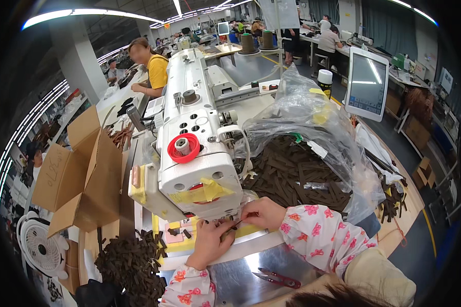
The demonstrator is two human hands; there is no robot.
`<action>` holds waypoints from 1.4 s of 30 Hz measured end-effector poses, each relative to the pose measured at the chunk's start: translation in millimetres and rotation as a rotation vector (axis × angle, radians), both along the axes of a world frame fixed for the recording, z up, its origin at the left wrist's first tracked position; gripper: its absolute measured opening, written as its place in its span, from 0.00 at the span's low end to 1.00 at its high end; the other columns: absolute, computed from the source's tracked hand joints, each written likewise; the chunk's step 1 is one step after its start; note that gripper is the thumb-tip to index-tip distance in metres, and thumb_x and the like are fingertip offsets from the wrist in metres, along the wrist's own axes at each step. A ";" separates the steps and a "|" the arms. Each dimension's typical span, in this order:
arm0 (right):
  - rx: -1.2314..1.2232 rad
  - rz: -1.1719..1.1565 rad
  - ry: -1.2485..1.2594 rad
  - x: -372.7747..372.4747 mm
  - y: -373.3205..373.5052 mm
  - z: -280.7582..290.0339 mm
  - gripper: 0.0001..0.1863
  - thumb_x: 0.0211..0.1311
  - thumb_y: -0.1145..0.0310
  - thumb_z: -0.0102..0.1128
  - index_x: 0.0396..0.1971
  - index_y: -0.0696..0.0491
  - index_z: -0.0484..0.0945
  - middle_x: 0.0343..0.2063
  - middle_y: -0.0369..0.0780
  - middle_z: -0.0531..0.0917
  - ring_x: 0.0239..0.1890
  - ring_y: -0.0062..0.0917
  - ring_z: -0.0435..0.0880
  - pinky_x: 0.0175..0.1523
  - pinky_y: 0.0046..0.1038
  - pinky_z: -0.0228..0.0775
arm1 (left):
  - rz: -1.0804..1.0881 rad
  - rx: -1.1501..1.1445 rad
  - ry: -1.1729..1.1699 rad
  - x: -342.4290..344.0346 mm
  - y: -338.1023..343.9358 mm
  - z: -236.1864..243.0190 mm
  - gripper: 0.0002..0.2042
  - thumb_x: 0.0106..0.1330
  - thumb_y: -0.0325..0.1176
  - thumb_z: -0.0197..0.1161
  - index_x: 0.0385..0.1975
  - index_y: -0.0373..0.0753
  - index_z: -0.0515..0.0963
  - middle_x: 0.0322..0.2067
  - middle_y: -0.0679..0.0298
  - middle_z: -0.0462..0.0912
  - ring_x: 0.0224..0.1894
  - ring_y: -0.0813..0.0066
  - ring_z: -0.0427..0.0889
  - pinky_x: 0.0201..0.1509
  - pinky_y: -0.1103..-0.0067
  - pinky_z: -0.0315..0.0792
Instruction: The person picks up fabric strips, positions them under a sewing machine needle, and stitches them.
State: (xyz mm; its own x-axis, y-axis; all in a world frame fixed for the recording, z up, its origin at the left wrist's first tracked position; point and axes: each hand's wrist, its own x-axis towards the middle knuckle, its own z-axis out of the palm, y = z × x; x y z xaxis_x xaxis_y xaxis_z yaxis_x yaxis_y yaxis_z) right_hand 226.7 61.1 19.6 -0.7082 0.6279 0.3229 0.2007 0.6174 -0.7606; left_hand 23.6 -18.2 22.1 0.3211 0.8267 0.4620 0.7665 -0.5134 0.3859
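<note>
Just below the head of a white industrial sewing machine (pixel 200 176), my two hands are close together. My left hand (pixel 210 243) is closed, its thumb and fingers on a short dark brown strip (pixel 235 225). With a pinch, my right hand (pixel 264 212) grips the strip's other end. The needle area is hidden behind the machine head and my fingers. A few small brown pieces (pixel 187 234) lie on the bed left of my left hand. Red-handled thread snips (pixel 279 278) rest on the metal plate in front of me.
A clear plastic bag (pixel 363 189) full of brown strips (pixel 292 169) lies right of the machine. Short strips are heaped (pixel 130 266) at the left. Beyond stand an open cardboard box (pixel 102 189) and a white fan (pixel 41 248). A tablet-like screen (pixel 367 84) stands right; a person in yellow (pixel 156 71) sits behind.
</note>
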 end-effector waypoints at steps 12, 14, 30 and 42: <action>0.003 -0.120 0.037 4.8 16.2 5.9 0.02 0.44 0.77 0.59 0.21 0.58 0.78 0.20 0.43 0.78 0.22 0.32 0.79 0.29 0.28 0.70 | 0.243 -0.068 -0.164 -10.5 6.7 -10.4 0.06 0.56 0.29 0.59 0.29 0.35 0.81 0.26 0.53 0.76 0.29 0.54 0.72 0.36 0.67 0.67; 0.130 -0.103 -0.032 13.3 21.0 6.9 0.03 0.43 0.81 0.58 0.22 0.59 0.78 0.20 0.40 0.76 0.22 0.27 0.76 0.28 0.24 0.67 | 0.214 0.014 -0.167 -3.9 15.1 -5.6 0.06 0.56 0.28 0.58 0.29 0.35 0.81 0.24 0.54 0.75 0.28 0.56 0.72 0.34 0.68 0.66; 0.290 -0.150 0.015 -2.0 10.0 -18.4 0.04 0.46 0.78 0.59 0.25 0.57 0.78 0.27 0.42 0.79 0.30 0.39 0.79 0.35 0.34 0.72 | 0.224 0.052 -0.049 -8.1 7.5 -14.9 0.07 0.55 0.26 0.58 0.31 0.37 0.81 0.19 0.58 0.74 0.20 0.63 0.69 0.28 0.71 0.61; 0.474 -0.149 -0.106 -16.0 -1.8 -20.2 0.08 0.46 0.75 0.57 0.28 0.56 0.80 0.30 0.41 0.80 0.34 0.37 0.79 0.38 0.34 0.72 | 0.182 0.009 -0.019 -10.8 9.0 -17.1 0.07 0.54 0.27 0.58 0.32 0.41 0.81 0.18 0.61 0.74 0.22 0.65 0.70 0.29 0.72 0.61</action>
State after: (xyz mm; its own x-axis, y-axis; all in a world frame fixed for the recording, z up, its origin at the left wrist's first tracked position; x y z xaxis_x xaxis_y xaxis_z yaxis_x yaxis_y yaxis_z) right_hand 210.7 59.3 -0.6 -0.6666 0.5264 0.5277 0.3738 0.8486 -0.3743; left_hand 12.7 -9.2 4.9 0.1575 0.8661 0.4744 0.8397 -0.3703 0.3973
